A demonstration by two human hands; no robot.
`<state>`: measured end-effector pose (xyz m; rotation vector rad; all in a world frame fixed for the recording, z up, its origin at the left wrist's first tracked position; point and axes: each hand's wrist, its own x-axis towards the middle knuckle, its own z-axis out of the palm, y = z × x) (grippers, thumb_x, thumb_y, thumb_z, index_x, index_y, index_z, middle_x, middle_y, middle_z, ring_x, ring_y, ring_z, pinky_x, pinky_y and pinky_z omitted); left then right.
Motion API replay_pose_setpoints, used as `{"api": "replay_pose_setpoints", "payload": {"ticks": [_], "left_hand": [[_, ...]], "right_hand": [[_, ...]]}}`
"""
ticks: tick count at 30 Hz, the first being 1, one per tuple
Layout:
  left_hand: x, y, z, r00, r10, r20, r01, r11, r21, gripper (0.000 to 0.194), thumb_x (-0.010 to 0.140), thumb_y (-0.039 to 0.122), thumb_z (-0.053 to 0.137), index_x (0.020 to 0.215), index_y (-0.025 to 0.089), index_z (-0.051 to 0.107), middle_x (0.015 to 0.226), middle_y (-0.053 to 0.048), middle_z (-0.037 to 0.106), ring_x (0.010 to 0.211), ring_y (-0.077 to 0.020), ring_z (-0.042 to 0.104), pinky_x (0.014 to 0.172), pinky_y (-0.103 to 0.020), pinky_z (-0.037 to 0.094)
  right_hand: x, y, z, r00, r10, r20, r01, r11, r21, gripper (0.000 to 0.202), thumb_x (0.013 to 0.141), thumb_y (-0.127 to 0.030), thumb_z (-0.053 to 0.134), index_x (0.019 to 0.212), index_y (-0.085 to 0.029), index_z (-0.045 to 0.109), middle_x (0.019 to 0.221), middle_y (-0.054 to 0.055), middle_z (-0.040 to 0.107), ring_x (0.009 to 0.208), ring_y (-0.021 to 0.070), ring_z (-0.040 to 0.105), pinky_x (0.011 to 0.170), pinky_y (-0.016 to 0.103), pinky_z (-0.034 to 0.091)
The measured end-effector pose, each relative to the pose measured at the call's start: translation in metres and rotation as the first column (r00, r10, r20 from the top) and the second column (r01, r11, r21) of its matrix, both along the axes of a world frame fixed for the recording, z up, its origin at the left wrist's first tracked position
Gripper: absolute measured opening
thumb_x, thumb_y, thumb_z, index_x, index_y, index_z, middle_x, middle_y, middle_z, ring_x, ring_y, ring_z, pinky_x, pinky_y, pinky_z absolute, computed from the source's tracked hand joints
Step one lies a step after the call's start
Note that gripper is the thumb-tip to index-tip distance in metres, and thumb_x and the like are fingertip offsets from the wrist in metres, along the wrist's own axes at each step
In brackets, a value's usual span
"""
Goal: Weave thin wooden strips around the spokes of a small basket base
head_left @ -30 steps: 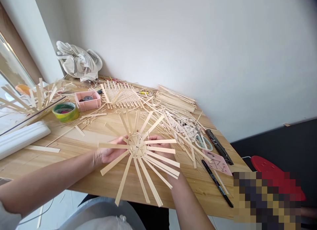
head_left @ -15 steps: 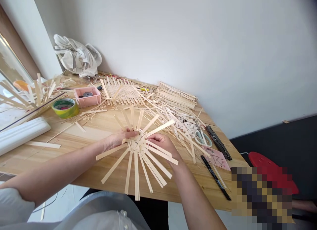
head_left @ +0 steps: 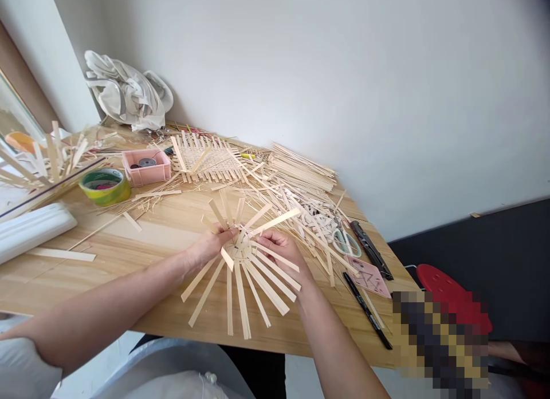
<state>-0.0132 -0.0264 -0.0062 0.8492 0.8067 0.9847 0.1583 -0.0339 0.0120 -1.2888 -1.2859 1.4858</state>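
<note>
One wooden table [head_left: 163, 227] bears one deep pink box [head_left: 150, 174], one tape roll [head_left: 107, 195], one black pen [head_left: 367, 311]; left hand [head_left: 208, 247] and right hand [head_left: 282, 251] grip one spoked weave [head_left: 239, 253]

Round, pale woven base [head_left: 239, 251], flat strips [head_left: 230, 304] splayed like spokes, above the table [head_left: 116, 267]

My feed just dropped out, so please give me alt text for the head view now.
The left hand and right hand hold a round woven piece, its pale strips fanning outward, over a wooden table. Beyond lie a flat mat, pink box and tape; scissors and a black pen lie to the right.
</note>
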Motion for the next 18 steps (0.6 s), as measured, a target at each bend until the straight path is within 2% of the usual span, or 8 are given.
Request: {"api": "replay_pose_setpoints", "payload": {"ticks": [5,8,10,12,15,18], "left_hand": [[-0.002,0.003,-0.006,0.998,0.051,0.03,-0.049,0.998,-0.045,0.036,0.06,0.037,0.069,0.087,0.013,0.066,0.074,-0.005,0.068,0.075,-0.0214,0.062,0.076,-0.033,0.044],[-0.003,0.004,-0.006,0.996,0.093,0.012,-0.092,0.995,-0.046,0.036,0.059,0.037,0.07,0.085,0.012,0.066,0.074,-0.005,0.068,0.076,-0.0209,0.061,0.076,-0.032,0.044],[-0.004,0.005,-0.006,0.995,0.104,0.004,-0.103,0.994,-0.039,0.036,0.057,0.038,0.07,0.083,0.013,0.066,0.074,-0.005,0.068,0.076,-0.0204,0.061,0.075,-0.031,0.044],[-0.004,0.004,-0.006,0.995,0.097,0.003,-0.097,0.995,-0.02,0.037,0.057,0.039,0.07,0.083,0.013,0.066,0.074,-0.005,0.068,0.075,-0.02,0.061,0.074,-0.031,0.044],[-0.003,0.002,-0.006,0.996,0.088,-0.007,-0.087,0.996,0.008,0.037,0.057,0.04,0.069,0.084,0.014,0.066,0.076,-0.005,0.068,0.078,-0.0205,0.06,0.075,-0.031,0.044],[-0.002,0.0,-0.005,0.995,0.099,-0.021,-0.099,0.995,0.021,0.038,0.058,0.04,0.069,0.084,0.013,0.066,0.077,-0.005,0.068,0.08,-0.0212,0.06,0.077,-0.031,0.043]], "right_hand": [[-0.008,-0.004,-0.012,0.981,-0.125,-0.148,0.133,0.99,0.048,0.02,0.059,-0.033,0.069,0.068,-0.02,0.057,0.062,-0.004,0.055,0.054,0.0088,0.048,0.053,0.022,0.04],[-0.009,-0.005,-0.016,0.979,-0.057,-0.194,0.07,0.996,0.057,0.016,0.062,-0.032,0.067,0.068,-0.02,0.06,0.065,-0.003,0.056,0.059,0.0092,0.05,0.057,0.023,0.041],[-0.009,-0.004,-0.015,0.989,0.004,-0.15,0.003,0.999,0.044,0.015,0.063,-0.033,0.066,0.067,-0.02,0.063,0.066,-0.002,0.056,0.06,0.0095,0.05,0.058,0.023,0.04],[-0.011,-0.003,-0.013,0.996,0.007,-0.088,-0.005,1.0,0.013,0.016,0.062,-0.034,0.067,0.064,-0.019,0.063,0.065,-0.001,0.057,0.059,0.0101,0.05,0.057,0.024,0.04],[-0.014,0.0,-0.009,0.999,-0.049,-0.005,0.049,0.999,-0.019,0.017,0.055,-0.032,0.07,0.059,-0.018,0.062,0.06,-0.002,0.057,0.056,0.0101,0.049,0.056,0.025,0.039],[-0.018,0.003,-0.005,0.993,-0.105,0.052,0.105,0.994,0.008,0.015,0.052,-0.028,0.07,0.057,-0.017,0.061,0.057,-0.002,0.056,0.054,0.0095,0.048,0.054,0.024,0.038]]}}
